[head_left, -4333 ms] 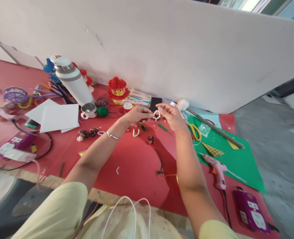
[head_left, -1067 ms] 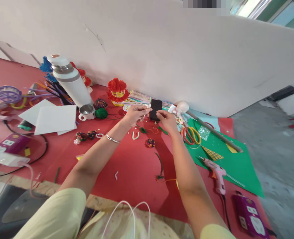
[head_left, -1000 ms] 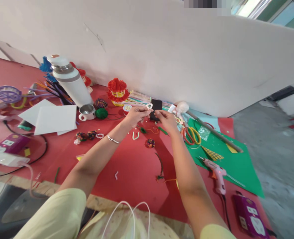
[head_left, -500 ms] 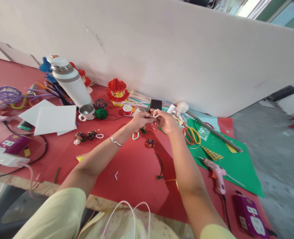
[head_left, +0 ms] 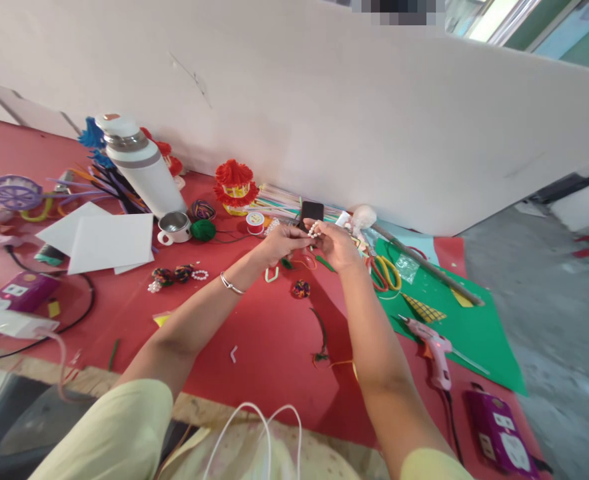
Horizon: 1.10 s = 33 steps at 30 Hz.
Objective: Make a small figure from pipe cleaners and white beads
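Note:
A small loop of white pearl beads (head_left: 314,230) is held up between my two hands over the table. My left hand (head_left: 283,243), with a silver bangle on its wrist, pinches at the loop's lower left side. From the right, my right hand (head_left: 339,247) has its fingers closed on the same loop; its fingertips partly hide it. Below them on the table lie a multicoloured yarn pom-pom (head_left: 301,289) and a pale green clip-shaped piece (head_left: 271,274). A red thread spool (head_left: 255,223) and more pearl beads (head_left: 272,227) sit just beyond my left hand.
On the left stand a white flask (head_left: 147,170), a steel cup (head_left: 174,227) and white sheets (head_left: 112,241). To the right are scissors (head_left: 388,272), a pink glue gun (head_left: 437,347) with its cord, and a purple power strip (head_left: 502,430). A black phone (head_left: 312,211) lies behind my hands.
Both hands stay almost in place with the pearl loop between them. The loop has shifted and turned slightly to the right in my fingers.

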Motion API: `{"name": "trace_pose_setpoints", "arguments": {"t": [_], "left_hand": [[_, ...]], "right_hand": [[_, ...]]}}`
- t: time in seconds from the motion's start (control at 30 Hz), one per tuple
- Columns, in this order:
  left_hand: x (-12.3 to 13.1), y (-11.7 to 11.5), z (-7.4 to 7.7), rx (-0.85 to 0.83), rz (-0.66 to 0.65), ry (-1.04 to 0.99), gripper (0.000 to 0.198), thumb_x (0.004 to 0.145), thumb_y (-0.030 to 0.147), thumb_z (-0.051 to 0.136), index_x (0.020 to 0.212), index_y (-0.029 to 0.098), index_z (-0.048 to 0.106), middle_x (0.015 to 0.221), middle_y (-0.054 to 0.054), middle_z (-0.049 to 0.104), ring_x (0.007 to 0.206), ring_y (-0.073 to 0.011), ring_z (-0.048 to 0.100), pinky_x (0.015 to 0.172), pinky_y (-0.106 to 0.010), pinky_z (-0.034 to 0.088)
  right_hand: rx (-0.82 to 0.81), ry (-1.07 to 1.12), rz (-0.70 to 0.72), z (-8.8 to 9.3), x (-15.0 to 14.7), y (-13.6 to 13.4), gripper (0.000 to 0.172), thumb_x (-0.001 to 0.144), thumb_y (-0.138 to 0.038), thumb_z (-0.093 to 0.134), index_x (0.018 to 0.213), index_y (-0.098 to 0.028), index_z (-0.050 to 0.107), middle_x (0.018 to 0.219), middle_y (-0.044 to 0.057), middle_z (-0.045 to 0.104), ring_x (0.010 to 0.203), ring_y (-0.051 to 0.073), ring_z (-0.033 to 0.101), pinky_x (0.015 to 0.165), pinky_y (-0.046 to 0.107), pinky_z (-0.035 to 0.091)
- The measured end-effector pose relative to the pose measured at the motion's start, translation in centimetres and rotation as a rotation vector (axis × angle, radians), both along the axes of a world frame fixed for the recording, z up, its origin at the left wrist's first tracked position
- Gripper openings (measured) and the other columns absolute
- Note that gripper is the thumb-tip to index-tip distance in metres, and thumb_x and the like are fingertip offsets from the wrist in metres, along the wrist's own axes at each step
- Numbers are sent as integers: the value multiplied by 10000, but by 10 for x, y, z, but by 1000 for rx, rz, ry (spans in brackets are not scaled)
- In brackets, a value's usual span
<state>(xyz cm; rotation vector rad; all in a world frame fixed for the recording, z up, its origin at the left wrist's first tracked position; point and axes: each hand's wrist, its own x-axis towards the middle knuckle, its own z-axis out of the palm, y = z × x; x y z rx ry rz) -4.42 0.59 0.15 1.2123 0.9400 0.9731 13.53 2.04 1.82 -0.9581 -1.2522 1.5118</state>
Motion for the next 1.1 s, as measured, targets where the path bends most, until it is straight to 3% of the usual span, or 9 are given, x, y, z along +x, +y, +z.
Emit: {"name": "trace_pose_setpoints", "arguments": {"t": [0.13,0.27,0.4,0.5,0.6,0.7,0.9,1.1], "left_hand": [[0,1,-1,33,9,0,299,808,403,809,847,110,765,599,16,635,370,-25,379,378,-197,302],[3,0,-2,32,3,32,277,847,393,771,860,117,760,629,16,649,379,-23,394,381,-188,319],[4,0,-1,23,14,44,236,848,355,764,845,119,758,629,11,654,377,-24,400,386,-187,330],[3,1,-1,4,35,56,225,842,348,770,817,125,753,607,15,643,369,-25,389,385,-192,326],[3,1,-3,10,43,72,225,835,333,769,747,130,731,583,18,626,376,-27,399,389,-190,321],[4,2,-6,41,28,77,194,845,304,738,757,132,737,606,9,645,382,-32,418,385,-189,321],[4,3,-5,42,9,92,133,853,228,686,807,124,755,613,1,661,365,-45,425,375,-199,322],[3,3,-2,8,39,88,181,826,299,771,769,129,742,572,20,631,355,-33,387,381,-206,287]], "right_hand": [[82,-131,-104,-1,4,1,319,771,-528,815,917,-247,781,1016,17,785,916,199,695,819,326,556],[228,-284,-161,3,4,-2,341,804,-561,783,881,-229,776,845,15,755,805,185,668,764,317,531],[230,-281,-142,5,3,-5,316,781,-532,815,861,-237,736,763,3,721,702,172,642,676,311,516],[240,-267,-100,5,4,-6,316,742,-491,856,843,-245,683,838,7,747,766,185,680,730,326,551],[283,-302,-69,5,7,-6,372,737,-471,864,999,-257,708,938,18,774,858,205,712,805,350,578],[303,-405,-50,6,10,-6,413,769,-486,838,1106,-260,757,939,21,783,796,195,695,760,343,567],[388,-525,-99,7,10,-5,276,789,-483,820,920,-241,811,861,27,781,757,199,668,732,341,525],[423,-525,-70,8,10,-6,242,826,-459,786,929,-241,799,928,38,792,849,220,700,796,356,537]]}}
